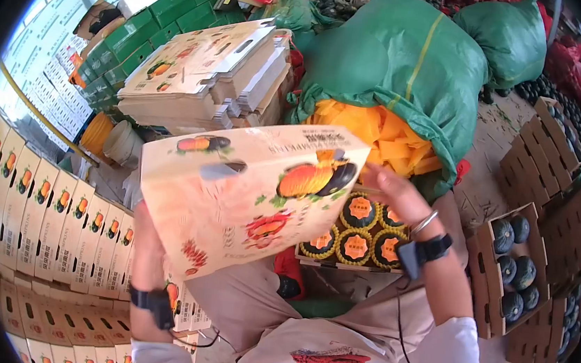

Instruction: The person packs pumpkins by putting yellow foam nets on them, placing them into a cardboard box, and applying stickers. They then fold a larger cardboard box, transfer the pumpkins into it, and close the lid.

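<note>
A printed cardboard carton (255, 185) with pumpkin pictures and a handle slot hangs tilted before me. My left hand (150, 241) grips its left side, the fingers partly hidden by the cardboard. At the carton's right end, my right hand (393, 193) has its fingers stretched out close to the edge; whether they touch it I cannot make out. Below that hand sits an open box (324, 263) of dark green pumpkins (355, 247), each in a yellow foam net with an orange label. The carton covers part of this box.
A green sack (408, 53) spilling yellow foam nets (379, 130) lies ahead. Flattened cartons (203, 68) are stacked left of it. Rows of printed cartons (37, 192) line the left. Boxes of bare pumpkins (514, 266) stand on the right. Buckets (123, 144) are at the left.
</note>
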`<state>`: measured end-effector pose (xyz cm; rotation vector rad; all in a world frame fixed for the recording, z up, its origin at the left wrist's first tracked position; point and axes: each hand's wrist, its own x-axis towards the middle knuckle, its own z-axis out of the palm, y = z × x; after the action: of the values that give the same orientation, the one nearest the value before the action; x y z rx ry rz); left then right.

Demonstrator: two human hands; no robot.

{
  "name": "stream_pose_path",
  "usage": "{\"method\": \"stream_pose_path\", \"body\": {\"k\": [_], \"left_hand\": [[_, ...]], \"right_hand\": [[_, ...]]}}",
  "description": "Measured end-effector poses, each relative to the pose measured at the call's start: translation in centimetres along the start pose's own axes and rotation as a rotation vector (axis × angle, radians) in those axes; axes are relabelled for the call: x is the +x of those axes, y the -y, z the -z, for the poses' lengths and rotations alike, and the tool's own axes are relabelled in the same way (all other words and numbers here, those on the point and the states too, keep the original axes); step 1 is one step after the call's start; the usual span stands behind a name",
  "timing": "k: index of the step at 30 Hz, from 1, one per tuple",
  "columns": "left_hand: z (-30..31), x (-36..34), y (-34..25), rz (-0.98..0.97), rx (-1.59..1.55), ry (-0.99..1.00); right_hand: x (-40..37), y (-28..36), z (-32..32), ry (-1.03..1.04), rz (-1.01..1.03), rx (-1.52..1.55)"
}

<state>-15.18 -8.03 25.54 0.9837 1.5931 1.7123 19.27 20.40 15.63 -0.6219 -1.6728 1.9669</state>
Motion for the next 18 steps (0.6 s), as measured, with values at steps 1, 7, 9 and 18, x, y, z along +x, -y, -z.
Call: {"method": "stream_pose_path", "body": {"k": [1, 7, 9, 18], "left_hand": [[0.7, 2.2, 2.4, 0.047, -0.176, 0.026], [-3.4, 4.7, 12.1, 0.356, -0.413, 0.133], [-4.3, 4.8, 13.6, 0.393, -0.378, 0.125], [-8.8, 5.9, -0.8, -0.350, 0.362, 0.247]], "right_hand": [[-0.5, 0.0, -1.7, 0.074, 0.054, 0.034], [-3.6, -4.9, -3.2, -0.100, 0.021, 0.702], [-4.8, -4.7, -3.1, -0.201, -0.106, 0.726], [-5.0, 9.8, -4.8, -0.545, 0.655, -1.135]]}}
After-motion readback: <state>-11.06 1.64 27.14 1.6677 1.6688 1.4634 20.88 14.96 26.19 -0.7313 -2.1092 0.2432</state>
